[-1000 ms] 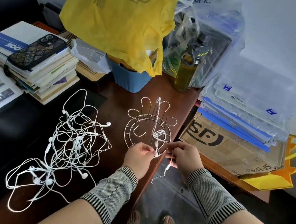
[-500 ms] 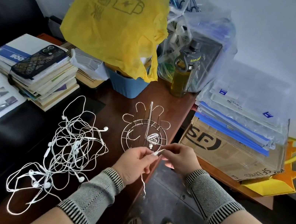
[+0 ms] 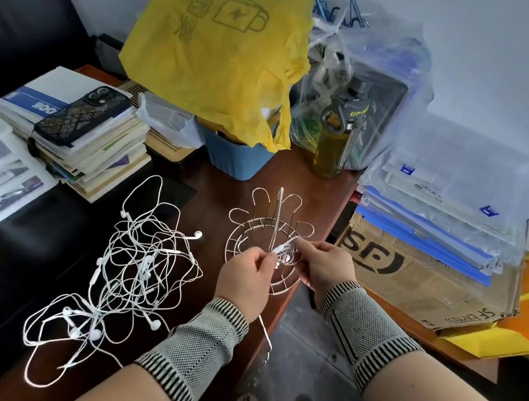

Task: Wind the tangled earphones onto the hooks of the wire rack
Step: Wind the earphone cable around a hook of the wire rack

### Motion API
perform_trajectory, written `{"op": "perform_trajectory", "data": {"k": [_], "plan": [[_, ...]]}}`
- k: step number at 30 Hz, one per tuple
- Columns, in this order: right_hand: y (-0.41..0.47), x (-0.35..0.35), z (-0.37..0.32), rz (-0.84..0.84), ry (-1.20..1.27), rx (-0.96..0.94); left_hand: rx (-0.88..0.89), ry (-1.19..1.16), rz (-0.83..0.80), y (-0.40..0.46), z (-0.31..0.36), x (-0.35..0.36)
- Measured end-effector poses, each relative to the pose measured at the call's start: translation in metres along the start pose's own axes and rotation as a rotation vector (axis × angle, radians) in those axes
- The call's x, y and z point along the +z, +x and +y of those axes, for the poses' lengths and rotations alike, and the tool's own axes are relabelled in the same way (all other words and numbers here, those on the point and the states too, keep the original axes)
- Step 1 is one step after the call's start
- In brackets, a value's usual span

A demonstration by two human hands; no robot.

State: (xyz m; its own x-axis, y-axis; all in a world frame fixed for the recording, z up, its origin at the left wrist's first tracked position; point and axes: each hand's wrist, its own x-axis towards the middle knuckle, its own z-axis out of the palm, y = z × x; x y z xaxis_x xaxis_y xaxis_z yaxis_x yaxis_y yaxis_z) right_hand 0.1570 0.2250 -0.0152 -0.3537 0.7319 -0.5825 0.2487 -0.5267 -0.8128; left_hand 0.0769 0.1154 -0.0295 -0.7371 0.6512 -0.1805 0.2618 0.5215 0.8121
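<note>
Left hand (image 3: 250, 272) and right hand (image 3: 321, 268) pinch one earphone cable (image 3: 283, 249) at the wire rack (image 3: 255, 216) — stem upright.

The rack (image 3: 269, 236) is a round silver wire stand, upright at the near right edge of the table, its looped hooks fanned out round a central post. A small bunch of white cord (image 3: 284, 252) sits wound at its near side. The earphones (image 3: 127, 268), white and thin, lie in a loose tangled heap to the left of the rack, flat on the table, apart from it.
</note>
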Motion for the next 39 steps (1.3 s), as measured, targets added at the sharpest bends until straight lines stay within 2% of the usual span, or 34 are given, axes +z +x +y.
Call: {"op": "perform_trajectory", "data": {"k": [6, 12, 16, 20, 22, 26, 30, 33, 35, 39], "plan": [[0.002, 0.004, -0.007, -0.024, -0.083, 0.070, -0.012, 0.120, -0.011, -0.005, -0.002, 0.006], [0.001, 0.010, -0.014, -0.017, -0.043, 0.120, -0.076, 0.001, -0.035, -0.005, 0.007, 0.007], [0.001, 0.013, -0.013, -0.002, -0.047, 0.140, -0.177, -0.175, -0.047, -0.008, 0.009, 0.013], [0.004, 0.013, -0.012, 0.009, -0.118, 0.103, -0.417, -0.571, -0.081, -0.011, 0.009, 0.016], [0.005, 0.013, -0.012, 0.016, -0.152, 0.086, -0.462, -0.645, -0.083, -0.012, 0.009, 0.015], [0.007, 0.012, -0.012, 0.011, -0.170, 0.085, -0.409, -0.616, -0.059, -0.015, 0.009, 0.016], [0.009, 0.012, -0.011, 0.000, -0.148, 0.090, -0.262, -0.425, -0.002, -0.015, 0.001, 0.018], [0.012, 0.013, -0.010, -0.010, -0.148, 0.089, -0.236, -0.421, 0.040, -0.018, 0.004, 0.018], [0.015, 0.014, -0.008, -0.004, -0.191, 0.081, -0.264, -0.454, 0.100, -0.020, 0.006, 0.020], [0.020, 0.017, -0.005, -0.001, -0.278, 0.072, -0.464, -0.648, 0.138, -0.019, 0.011, 0.022]]}}
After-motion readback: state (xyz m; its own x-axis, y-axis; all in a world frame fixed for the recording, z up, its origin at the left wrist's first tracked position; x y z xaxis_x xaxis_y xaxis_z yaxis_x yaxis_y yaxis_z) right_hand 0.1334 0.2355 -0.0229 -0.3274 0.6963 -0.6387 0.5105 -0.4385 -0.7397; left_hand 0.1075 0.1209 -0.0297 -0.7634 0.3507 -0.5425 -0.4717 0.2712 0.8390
